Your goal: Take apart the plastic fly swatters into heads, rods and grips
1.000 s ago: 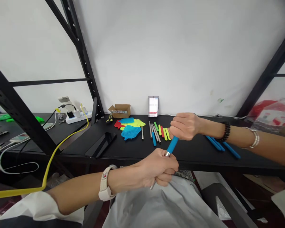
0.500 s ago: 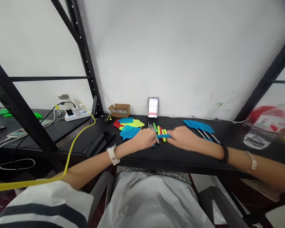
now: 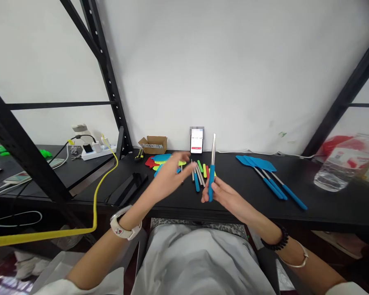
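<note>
My right hand point(image 3: 224, 196) holds a blue-gripped metal rod point(image 3: 212, 172) upright over the black table point(image 3: 239, 196), fingers pinched round the blue grip. My left hand point(image 3: 168, 174) hovers blurred above the table, fingers stretched toward a pile of coloured mesh swatter heads point(image 3: 162, 162) in blue, yellow and red. Between the hands lies a row of loose handles and rods point(image 3: 200, 172) in blue, green, red and yellow.
Three assembled blue swatters point(image 3: 268, 174) lie at the right. A phone point(image 3: 197, 141) stands against the wall, beside a small cardboard box point(image 3: 153, 144). A black phone point(image 3: 129, 186) lies at the left, a water bottle point(image 3: 340, 170) far right, a yellow cable point(image 3: 95, 196) and power strip point(image 3: 93, 150) left.
My right hand has lifted a blue-handled rod from the row and stood it upright. My left hand has risen off the row and swung toward the mesh heads.
</note>
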The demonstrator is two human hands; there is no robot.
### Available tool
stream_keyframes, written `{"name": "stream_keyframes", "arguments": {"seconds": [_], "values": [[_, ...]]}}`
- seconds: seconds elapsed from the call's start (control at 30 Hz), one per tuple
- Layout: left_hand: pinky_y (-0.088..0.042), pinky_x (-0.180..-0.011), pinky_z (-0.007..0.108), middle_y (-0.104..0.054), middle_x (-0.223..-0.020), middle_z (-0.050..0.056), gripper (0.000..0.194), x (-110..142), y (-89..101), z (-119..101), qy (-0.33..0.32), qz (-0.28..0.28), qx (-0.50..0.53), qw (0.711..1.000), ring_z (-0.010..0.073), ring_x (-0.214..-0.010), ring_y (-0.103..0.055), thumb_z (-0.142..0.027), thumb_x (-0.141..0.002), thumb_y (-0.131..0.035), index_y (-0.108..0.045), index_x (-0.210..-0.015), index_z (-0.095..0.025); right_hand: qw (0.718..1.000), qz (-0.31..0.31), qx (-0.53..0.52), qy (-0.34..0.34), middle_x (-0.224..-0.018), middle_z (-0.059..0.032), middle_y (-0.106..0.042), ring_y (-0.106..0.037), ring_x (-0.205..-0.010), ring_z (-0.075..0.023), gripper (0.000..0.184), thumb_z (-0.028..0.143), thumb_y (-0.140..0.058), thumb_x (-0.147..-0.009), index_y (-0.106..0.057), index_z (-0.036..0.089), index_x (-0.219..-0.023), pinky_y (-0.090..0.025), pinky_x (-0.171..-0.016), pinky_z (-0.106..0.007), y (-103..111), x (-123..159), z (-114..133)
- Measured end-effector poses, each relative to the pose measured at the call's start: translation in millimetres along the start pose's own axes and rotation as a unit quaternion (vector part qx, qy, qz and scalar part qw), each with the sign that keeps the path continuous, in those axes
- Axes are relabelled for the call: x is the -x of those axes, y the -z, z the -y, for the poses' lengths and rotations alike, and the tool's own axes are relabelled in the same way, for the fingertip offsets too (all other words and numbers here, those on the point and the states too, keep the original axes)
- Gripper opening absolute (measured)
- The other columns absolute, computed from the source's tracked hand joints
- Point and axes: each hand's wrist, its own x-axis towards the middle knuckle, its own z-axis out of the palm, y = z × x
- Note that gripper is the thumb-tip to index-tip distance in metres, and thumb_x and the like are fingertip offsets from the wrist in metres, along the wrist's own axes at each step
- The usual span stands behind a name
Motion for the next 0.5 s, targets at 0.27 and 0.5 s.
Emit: {"name": "stream_keyframes", "arguments": {"seconds": [0.27,0.5], "values": [[-0.041,-0.069,0.015,-0.059,-0.085,0.004,0.037,34,-44.8,27,0.083,0.202,0.194,0.956,0.0073,-0.077,-0.052,-0.044,-0.081,-0.037,-0.055,-0.09,-0.013,0.964,0.017,0.265,0.019,-0.086,-0.004,-0.058,-0.055,-0.08,-0.0177,0.027,0.034,-0.034,-0.093,-0.053,0.017,-0.101,-0.044,-0.072,-0.029,-18,10,-17],[-0.039,-0.062,0.019,-0.057,-0.076,0.001,0.026,46,-34.7,42,0.034,0.168,-0.086,0.981,0.01,-0.068,-0.053,-0.034,-0.085,-0.03,-0.048,-0.096,-0.02,0.783,-0.139,0.582,0.17,-0.086,-0.0088,-0.059,-0.053,-0.085,-0.0202,0.024,0.022,-0.036,-0.091,-0.058,0.014,-0.087,-0.04,-0.075,-0.032,7,21,11]]}}
